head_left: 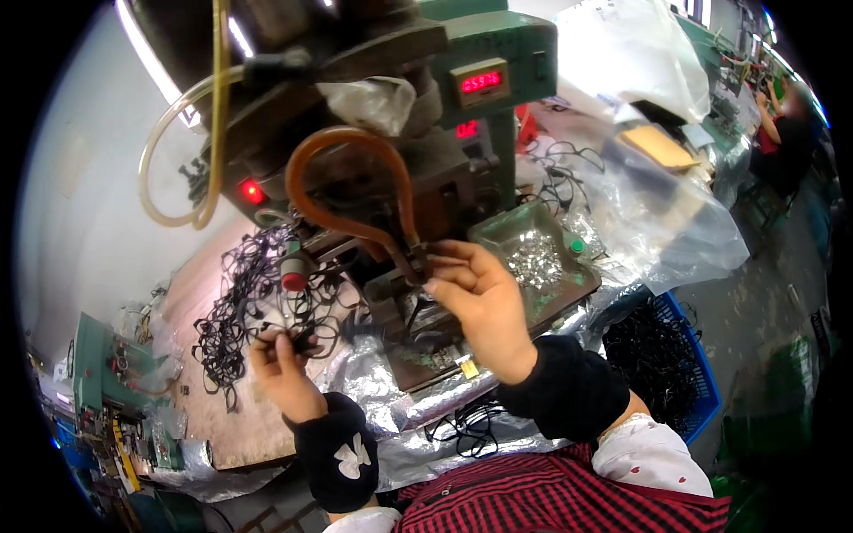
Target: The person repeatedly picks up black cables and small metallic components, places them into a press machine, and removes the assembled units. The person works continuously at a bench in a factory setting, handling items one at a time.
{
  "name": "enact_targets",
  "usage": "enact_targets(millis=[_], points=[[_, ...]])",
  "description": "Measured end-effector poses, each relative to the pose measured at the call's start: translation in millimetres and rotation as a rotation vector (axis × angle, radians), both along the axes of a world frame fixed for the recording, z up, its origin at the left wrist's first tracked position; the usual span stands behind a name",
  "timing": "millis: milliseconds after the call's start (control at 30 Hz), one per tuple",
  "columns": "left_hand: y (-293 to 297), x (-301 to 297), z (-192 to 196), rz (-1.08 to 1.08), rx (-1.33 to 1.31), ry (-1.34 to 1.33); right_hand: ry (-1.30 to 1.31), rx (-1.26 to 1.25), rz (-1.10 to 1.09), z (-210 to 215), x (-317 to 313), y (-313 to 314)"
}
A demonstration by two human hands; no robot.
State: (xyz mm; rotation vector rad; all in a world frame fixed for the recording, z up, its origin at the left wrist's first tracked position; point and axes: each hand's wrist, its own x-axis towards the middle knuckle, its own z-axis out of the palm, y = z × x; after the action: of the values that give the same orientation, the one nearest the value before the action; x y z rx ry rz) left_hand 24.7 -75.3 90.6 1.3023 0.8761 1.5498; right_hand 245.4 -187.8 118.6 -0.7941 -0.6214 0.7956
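My left hand [286, 377] pinches a black cord [327, 340] at the front of a tangled heap of black cord loops [240, 302]. My right hand [484, 306] is raised at the front of a dark green press machine [498, 49]. Its thumb and fingertips are closed beside the lower end of a bent orange-brown tube [298, 178]. Whatever those fingertips hold is too small and dark to make out. Just right of this hand, a worn green metal tray [577, 282] holds many small shiny metal pieces [535, 258].
A red push button [293, 277] stands between the cord heap and the machine. At the right is a blue basket [706, 391] full of black cords. Clear plastic bags [680, 213] lie behind the tray. Another person [782, 133] sits far right.
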Motion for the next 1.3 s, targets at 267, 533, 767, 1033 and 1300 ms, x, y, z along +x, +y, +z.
enact_targets(millis=[267, 533, 767, 1033, 1300], points=[[-74, 56, 78, -0.372, 0.258, 0.149, -1.294, -0.414, -0.469, -19, 63, -30], [-72, 93, 80, -0.433, 0.225, 0.297, -1.331, -0.439, -0.810, -72, 118, -34], [-74, 97, 82, -0.441, 0.239, 0.342, -1.722, -0.408, -0.454, -78, 107, -18], [-84, 34, 31, -0.047, 0.602, 0.458, -1.365, -0.406, -0.768, -87, 133, -34], [135, -105, -37, 0.582, 0.205, 1.043, -0.930, -0.448, -0.519, -61, 100, -33]])
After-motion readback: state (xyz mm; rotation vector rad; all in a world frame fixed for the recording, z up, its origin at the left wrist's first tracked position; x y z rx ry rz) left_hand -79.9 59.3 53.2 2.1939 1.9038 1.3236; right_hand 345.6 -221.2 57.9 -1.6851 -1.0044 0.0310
